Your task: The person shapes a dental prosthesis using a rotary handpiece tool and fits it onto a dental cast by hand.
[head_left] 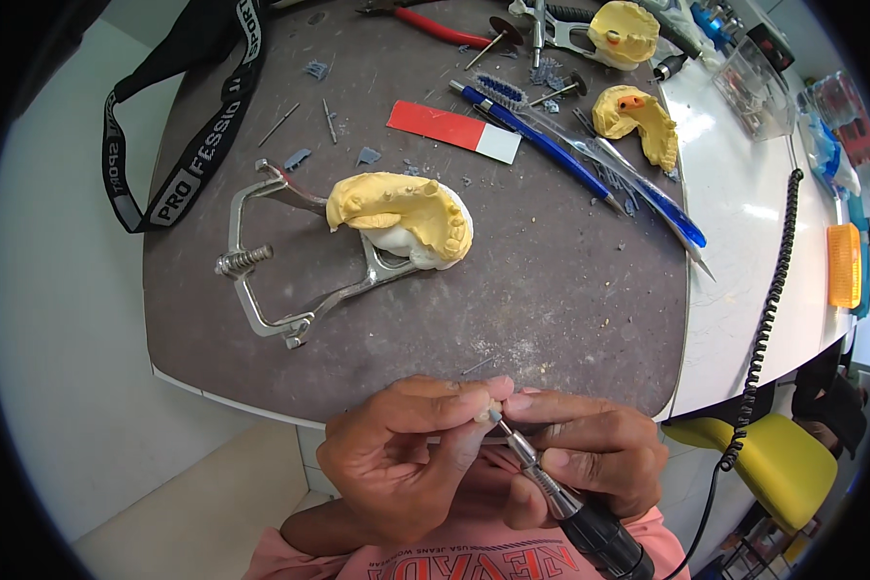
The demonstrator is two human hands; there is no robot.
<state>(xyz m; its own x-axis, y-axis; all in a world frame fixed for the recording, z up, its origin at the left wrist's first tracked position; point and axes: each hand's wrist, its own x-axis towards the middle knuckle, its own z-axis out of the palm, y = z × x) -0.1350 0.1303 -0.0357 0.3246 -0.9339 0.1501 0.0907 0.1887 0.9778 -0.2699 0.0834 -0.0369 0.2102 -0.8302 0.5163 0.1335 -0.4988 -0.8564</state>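
Observation:
Near the front edge of the bench, my left hand (391, 459) pinches a small whitish piece, like a dental crown (484, 414), between thumb and fingers. My right hand (604, 449) is closed around a rotary handpiece (559, 498) with a metal nose and black body. Its small bluish tip (496, 416) is at the whitish piece; fingers partly hide the contact. Beyond my hands, a yellow dental cast (406, 208) on a white base sits on a metal articulator (338, 298), which lies opened out on the bench.
Pale dust and a thin bur (478, 365) lie just beyond my hands. Farther back are a red-and-white strip (445, 129), a blue mechanical pencil (541, 140), red-handled pliers (440, 27) and another yellow cast (638, 124). A coiled black cord (778, 290) hangs at right.

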